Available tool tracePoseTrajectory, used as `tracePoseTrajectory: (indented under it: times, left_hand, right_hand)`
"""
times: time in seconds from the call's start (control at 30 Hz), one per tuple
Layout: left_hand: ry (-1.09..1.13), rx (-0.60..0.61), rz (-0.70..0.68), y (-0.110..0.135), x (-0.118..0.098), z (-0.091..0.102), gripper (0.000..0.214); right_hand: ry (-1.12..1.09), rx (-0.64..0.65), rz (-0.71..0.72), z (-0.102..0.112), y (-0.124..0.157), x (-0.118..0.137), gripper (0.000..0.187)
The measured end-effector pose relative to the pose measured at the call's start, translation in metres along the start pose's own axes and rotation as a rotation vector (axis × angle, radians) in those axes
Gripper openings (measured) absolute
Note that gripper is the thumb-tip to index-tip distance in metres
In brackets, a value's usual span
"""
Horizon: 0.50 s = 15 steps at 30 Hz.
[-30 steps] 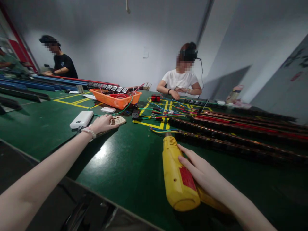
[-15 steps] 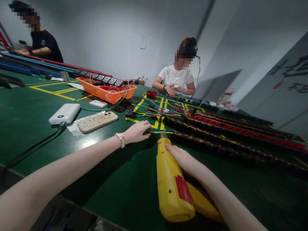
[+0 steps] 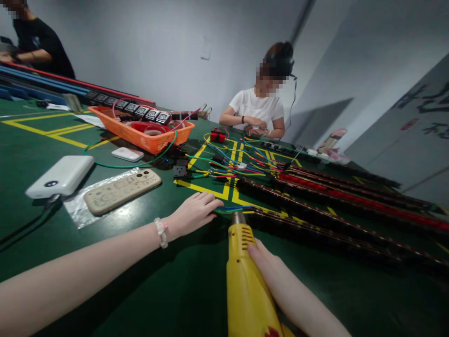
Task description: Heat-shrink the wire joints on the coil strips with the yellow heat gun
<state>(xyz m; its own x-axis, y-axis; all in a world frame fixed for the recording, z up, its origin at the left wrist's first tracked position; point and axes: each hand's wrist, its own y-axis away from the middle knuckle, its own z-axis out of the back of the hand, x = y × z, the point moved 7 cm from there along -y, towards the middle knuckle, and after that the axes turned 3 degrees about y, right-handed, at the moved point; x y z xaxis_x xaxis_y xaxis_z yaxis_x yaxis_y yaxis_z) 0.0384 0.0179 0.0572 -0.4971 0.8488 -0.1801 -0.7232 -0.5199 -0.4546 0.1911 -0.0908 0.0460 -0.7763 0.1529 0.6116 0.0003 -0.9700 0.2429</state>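
Observation:
My left hand [image 3: 194, 214] is closed on the ends of several thin wires [image 3: 229, 210], blue, green and yellow, just above the green table. These wires run out of a long dark strip [image 3: 298, 228] lying to the right. In my right hand [image 3: 271, 264] is a yellow heat gun [image 3: 247, 276], its body pointing away from me. The metal nozzle [image 3: 239, 218] sits right at the wires, a short way right of my left fingers. My right fingers are mostly hidden behind the gun; only the thumb side shows.
On the left lie a phone [image 3: 122, 191], a plastic bag [image 3: 75, 208] and a white power bank [image 3: 60, 177] with a cable. An orange basket [image 3: 140, 140] holds parts. Loose wires and black sockets [image 3: 180, 171] lie mid-table. A co-worker [image 3: 257, 110] sits opposite; another person [image 3: 40, 49] is far left.
The view has shifted, so table items appear lower and further left. Both hands keep their holds, and the heat gun's nozzle stays by the wires. The co-worker's hands have moved slightly.

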Motion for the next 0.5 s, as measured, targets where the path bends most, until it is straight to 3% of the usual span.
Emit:
tracePoseTrajectory:
  times: [0.17, 0.33, 0.4, 0.43, 0.5]
  left_hand:
    - [0.029, -0.009, 0.010, -0.001, -0.002, 0.001, 0.027]
    - [-0.025, -0.031, -0.049, -0.001, -0.008, 0.005, 0.022]
    - [-0.067, -0.023, -0.082, 0.000, -0.011, 0.004, 0.018]
    - [-0.077, -0.014, -0.092, 0.001, -0.011, 0.002, 0.017]
    - [-0.072, 0.002, -0.093, 0.002, -0.011, -0.001, 0.017]
  right_hand:
    - [0.010, 0.064, -0.061, -0.003, 0.007, -0.005, 0.057]
    - [0.228, -0.049, -0.035, 0.012, 0.003, 0.009, 0.052]
    - [0.365, -0.248, 0.104, 0.028, 0.016, 0.031, 0.049]
    - [0.414, -0.361, 0.260, 0.035, 0.031, 0.048, 0.046]
    - [0.440, -0.417, 0.554, 0.034, 0.071, 0.070, 0.033]
